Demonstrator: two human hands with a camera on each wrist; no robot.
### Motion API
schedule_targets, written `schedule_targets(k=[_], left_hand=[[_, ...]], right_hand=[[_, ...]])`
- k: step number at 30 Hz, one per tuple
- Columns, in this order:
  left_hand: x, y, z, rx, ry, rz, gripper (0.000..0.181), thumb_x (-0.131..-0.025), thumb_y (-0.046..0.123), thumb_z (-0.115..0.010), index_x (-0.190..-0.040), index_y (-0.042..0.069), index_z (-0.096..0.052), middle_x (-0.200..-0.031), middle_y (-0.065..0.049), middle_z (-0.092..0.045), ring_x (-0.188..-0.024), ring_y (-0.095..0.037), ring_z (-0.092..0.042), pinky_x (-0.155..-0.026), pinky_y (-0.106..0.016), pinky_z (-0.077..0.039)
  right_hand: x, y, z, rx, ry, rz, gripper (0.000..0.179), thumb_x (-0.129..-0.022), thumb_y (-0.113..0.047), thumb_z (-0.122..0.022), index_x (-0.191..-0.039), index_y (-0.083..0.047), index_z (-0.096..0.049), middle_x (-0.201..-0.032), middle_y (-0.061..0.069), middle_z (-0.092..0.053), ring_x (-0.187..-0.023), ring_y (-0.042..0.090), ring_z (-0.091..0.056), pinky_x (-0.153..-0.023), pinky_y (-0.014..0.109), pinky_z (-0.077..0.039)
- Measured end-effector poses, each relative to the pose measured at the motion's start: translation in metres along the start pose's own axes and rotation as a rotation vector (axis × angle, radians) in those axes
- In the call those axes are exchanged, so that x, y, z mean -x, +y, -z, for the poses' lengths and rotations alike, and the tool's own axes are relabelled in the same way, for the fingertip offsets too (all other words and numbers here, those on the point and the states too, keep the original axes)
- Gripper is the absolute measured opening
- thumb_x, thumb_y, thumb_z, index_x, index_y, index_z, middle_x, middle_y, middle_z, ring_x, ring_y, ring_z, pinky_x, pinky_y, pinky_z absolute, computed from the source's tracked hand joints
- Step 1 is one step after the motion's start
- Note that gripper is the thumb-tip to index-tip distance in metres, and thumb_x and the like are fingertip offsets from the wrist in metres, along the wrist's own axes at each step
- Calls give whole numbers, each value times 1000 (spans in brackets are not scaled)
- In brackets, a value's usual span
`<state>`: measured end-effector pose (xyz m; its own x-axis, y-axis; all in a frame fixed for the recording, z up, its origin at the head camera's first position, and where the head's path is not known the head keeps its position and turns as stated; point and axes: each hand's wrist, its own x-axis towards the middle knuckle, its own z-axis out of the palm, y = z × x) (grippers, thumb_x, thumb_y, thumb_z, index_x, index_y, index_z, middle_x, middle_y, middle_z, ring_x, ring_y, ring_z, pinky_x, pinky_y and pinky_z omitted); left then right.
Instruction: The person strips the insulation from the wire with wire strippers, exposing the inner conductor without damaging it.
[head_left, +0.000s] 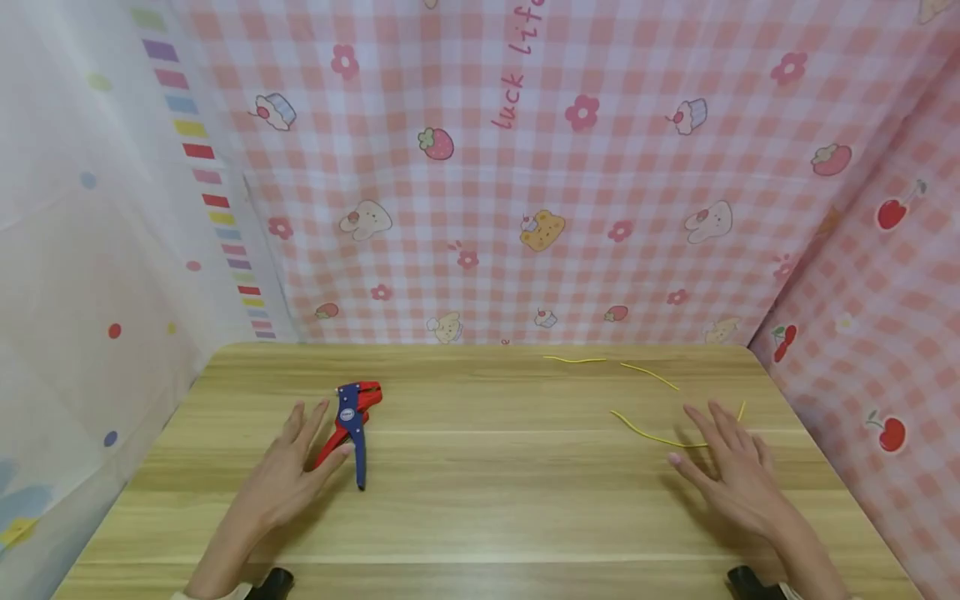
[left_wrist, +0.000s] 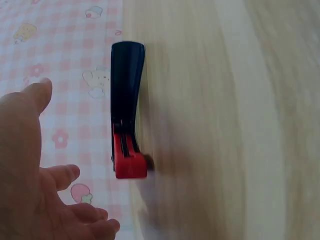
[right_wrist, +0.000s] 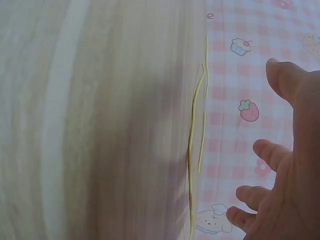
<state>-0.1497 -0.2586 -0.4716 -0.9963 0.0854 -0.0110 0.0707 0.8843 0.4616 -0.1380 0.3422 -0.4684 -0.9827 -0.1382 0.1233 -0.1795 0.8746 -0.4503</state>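
Note:
A red and blue wire stripper (head_left: 350, 421) lies on the left half of the table, its red head pointing away. Just left of it, my left hand (head_left: 281, 479) hovers with fingers spread, holding nothing. In the left wrist view, the same wire stripper (left_wrist: 127, 85) shows apart from the hand (left_wrist: 30, 150). On the right, a long curved yellow wire (head_left: 652, 437) runs partly behind my right hand (head_left: 735, 475), whose fingers are spread and grip nothing. Two shorter yellow wires, one (head_left: 575, 361) at the back edge and another (head_left: 649, 375) nearby, lie beyond it.
The wood-grain table (head_left: 495, 500) ends at a pink checked cloth (head_left: 480, 192) hanging behind it. Another patterned cloth (head_left: 885, 333) hangs along the right side, and a pale dotted one (head_left: 112, 250) along the left.

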Motion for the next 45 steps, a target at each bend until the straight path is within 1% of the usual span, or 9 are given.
schedule_targets(k=[5,10,13,16,24,32,36,40,45], left_hand=[[-3,6,-1,54,14,-6,87,-101,67,-44,-166,20,-11,-168,-30,-12,-141,-64,-33,-104,-81,-35],[-8,13,-3,103,62,5,87,-100,66,-47,-164,14,-19,-160,-30,-36,-140,-56,-43,-105,-76,-40],[-10,16,-4,107,93,25,86,-101,65,-47,-163,10,-24,-147,-31,-53,-129,-53,-56,-99,-72,-47],[-12,17,-7,141,141,41,82,-102,61,-50,-160,7,-30,-139,-31,-60,-121,-47,-65,-99,-68,-51],[-17,18,-7,213,195,73,76,-102,55,-55,-155,3,-39,-129,-30,-66,-114,-44,-70,-95,-60,-57],[-25,22,-6,115,160,104,85,-98,64,-54,-152,-1,-42,-128,-24,-69,-115,-42,-68,-95,-59,-54],[-31,24,-10,67,176,99,80,-95,61,-62,-145,-1,-51,-119,-21,-72,-100,-33,-69,-79,-46,-56],[-36,25,-14,55,194,100,74,-93,57,-67,-138,-1,-57,-112,-20,-72,-90,-27,-63,-67,-34,-48],[-41,23,-19,66,174,144,83,-91,63,-65,-140,-3,-52,-126,-27,-65,-112,-41,-59,-83,-49,-53]], right_hand=[[-2,-1,-4,-38,4,16,78,-101,-46,-60,-164,-24,-21,-170,25,-10,-155,51,-10,-115,79,-4],[-2,-2,-4,-46,31,40,76,-101,-43,-62,-163,-22,-24,-168,28,-16,-153,53,-16,-113,80,-10],[-4,-4,-3,-61,30,48,76,-100,-42,-63,-163,-22,-25,-167,29,-18,-151,54,-19,-112,81,-11],[-5,-5,-3,-77,27,49,76,-100,-42,-64,-163,-22,-26,-166,30,-20,-150,57,-21,-110,83,-13],[-6,-4,-6,-93,23,46,76,-99,-42,-66,-161,-19,-30,-164,31,-26,-147,58,-24,-106,83,-22],[-11,-5,-9,-104,27,63,73,-98,-41,-68,-157,-12,-37,-156,28,-40,-142,52,-35,-106,76,-33],[-14,-7,-12,-100,23,73,71,-98,-38,-69,-155,-8,-40,-148,26,-49,-134,48,-44,-103,73,-39],[-17,-10,-15,-104,44,90,69,-97,-35,-71,-152,-5,-43,-136,24,-57,-127,44,-51,-102,69,-42],[-22,-10,-20,-95,58,100,66,-96,-33,-72,-149,-4,-46,-128,23,-63,-125,45,-53,-103,66,-41]])
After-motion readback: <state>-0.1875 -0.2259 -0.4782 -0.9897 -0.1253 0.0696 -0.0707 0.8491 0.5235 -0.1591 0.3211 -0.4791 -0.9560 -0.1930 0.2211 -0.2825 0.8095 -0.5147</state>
